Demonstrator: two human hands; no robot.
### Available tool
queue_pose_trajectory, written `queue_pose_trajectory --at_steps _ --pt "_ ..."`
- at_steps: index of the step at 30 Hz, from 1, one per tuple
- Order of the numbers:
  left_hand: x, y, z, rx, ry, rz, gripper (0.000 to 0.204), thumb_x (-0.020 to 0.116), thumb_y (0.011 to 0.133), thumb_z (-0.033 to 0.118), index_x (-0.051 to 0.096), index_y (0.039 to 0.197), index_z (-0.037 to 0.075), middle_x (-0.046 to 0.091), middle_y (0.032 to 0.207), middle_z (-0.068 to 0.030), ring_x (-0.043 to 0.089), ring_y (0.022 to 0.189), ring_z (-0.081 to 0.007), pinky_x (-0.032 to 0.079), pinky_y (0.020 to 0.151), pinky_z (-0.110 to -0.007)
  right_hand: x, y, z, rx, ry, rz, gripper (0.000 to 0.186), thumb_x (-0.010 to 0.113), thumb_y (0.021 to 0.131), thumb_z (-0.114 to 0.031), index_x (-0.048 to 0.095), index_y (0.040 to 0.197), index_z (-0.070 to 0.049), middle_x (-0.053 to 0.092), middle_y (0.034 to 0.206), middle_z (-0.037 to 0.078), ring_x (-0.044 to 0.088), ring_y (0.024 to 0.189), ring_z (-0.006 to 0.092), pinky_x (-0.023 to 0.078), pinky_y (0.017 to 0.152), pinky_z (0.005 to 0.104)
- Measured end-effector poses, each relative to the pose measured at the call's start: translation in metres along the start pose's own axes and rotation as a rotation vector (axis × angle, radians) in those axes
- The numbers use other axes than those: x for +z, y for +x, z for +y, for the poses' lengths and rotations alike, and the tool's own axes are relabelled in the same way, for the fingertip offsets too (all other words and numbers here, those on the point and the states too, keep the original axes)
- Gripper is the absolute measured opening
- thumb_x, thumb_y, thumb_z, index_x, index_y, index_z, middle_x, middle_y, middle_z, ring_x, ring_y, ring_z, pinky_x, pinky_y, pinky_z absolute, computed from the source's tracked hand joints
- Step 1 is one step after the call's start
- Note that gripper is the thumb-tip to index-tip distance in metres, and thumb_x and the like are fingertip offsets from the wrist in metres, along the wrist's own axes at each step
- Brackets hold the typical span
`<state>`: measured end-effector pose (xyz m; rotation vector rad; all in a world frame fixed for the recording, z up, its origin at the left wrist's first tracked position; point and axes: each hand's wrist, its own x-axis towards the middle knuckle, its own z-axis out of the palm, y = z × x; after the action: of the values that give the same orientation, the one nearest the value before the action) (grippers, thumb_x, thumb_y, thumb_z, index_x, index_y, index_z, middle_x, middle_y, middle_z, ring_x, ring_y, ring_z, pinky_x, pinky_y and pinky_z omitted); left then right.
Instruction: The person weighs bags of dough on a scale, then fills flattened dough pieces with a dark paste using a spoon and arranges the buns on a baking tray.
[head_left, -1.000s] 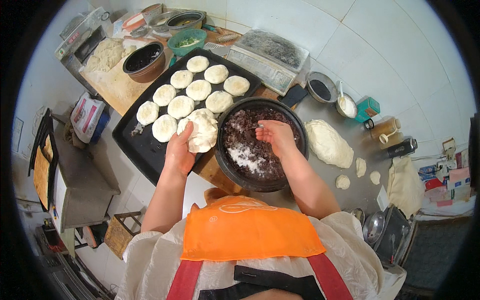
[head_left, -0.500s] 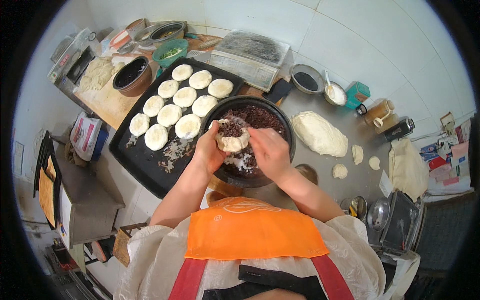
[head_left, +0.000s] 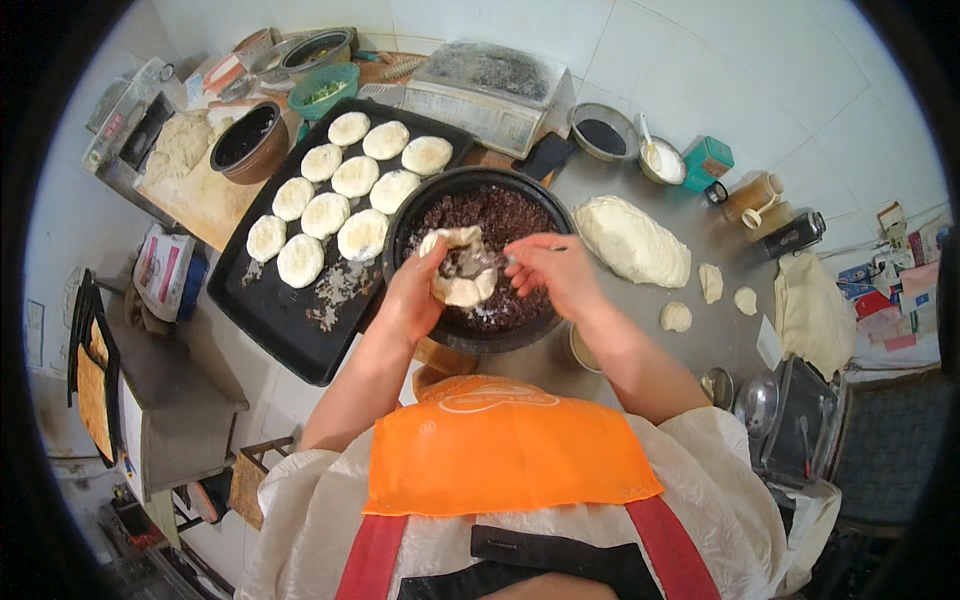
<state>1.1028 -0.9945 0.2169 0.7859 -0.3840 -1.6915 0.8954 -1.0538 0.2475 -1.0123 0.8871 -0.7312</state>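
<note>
While the dough wrapper (head_left: 460, 283) is cupped in curled left hand (head_left: 415, 300) fingers above the filling bowl (head_left: 420, 215), a spoon (head_left: 490, 263) is pinched by right hand (head_left: 550, 275) fingers so spills are caught.

Bare forearms; white short-sleeved top (head_left: 720, 500) under an orange apron bib (head_left: 500, 455) with red straps (head_left: 660, 540).

Nine filled buns (head_left: 332, 196) on one black tray (head_left: 290, 320), three small dough pieces (head_left: 710, 283).

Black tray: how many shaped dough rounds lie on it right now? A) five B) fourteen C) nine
C: nine pale dough rounds lie in rows on the black tray, while the left hand cups another dough piece over the dark bowl.
</note>
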Motion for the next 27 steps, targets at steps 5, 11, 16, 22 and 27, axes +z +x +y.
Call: queue_pose_trajectory --at_steps 5,11,16,22,27 --pt "0.000 -0.012 0.032 0.241 0.383 0.138 0.029 0.061 0.092 0.010 0.057 0.119 0.003 0.063 0.110 -0.0047 0.058 0.101 -0.0135 0.047 0.088 -0.029 -0.004 -0.025 -0.041 -0.130 -0.767 0.282 0.017 0.061 0.086 -0.012 0.070 0.091 0.002 0.066 0.069 0.011 0.063 0.060 0.0152 0.050 0.051 0.0262" --pt "-0.024 -0.034 0.033 0.301 0.070 0.343 0.034 0.057 0.092 0.007 0.053 0.124 0.000 0.061 0.117 -0.0096 0.061 0.104 -0.0192 0.052 0.087 -0.033 0.008 0.007 0.028 -0.286 -1.120 0.261 0.018 0.060 0.084 -0.011 0.068 0.082 0.004 0.063 0.061 0.011 0.064 0.057 0.0158 0.051 0.049 0.0272" --pt "-0.041 -0.041 0.037 0.314 -0.001 0.311 0.036 0.055 0.092 0.009 0.050 0.127 -0.001 0.061 0.119 -0.0118 0.062 0.107 -0.0231 0.052 0.091 -0.037 0.020 0.030 0.032 0.112 -0.467 0.321 0.017 0.059 0.083 -0.009 0.067 0.077 0.005 0.064 0.063 0.016 0.062 0.049 0.0226 0.053 0.048 0.0341" --pt "-0.047 -0.036 0.033 0.310 -0.034 0.323 0.035 0.054 0.093 0.010 0.050 0.127 0.000 0.062 0.118 -0.0125 0.063 0.106 -0.0242 0.053 0.090 -0.038 0.013 0.030 0.039 0.110 -0.363 0.308 0.015 0.062 0.085 -0.008 0.066 0.087 0.006 0.064 0.065 0.013 0.061 0.051 0.0171 0.051 0.044 0.0295" --pt "-0.051 -0.033 0.036 0.285 -0.025 0.291 0.036 0.053 0.094 0.011 0.049 0.128 0.000 0.060 0.121 -0.0125 0.062 0.108 -0.0250 0.053 0.091 -0.040 -0.001 0.026 0.043 -0.023 -0.090 0.253 0.017 0.062 0.088 -0.010 0.067 0.093 0.005 0.065 0.072 0.012 0.061 0.055 0.0161 0.051 0.048 0.0272"
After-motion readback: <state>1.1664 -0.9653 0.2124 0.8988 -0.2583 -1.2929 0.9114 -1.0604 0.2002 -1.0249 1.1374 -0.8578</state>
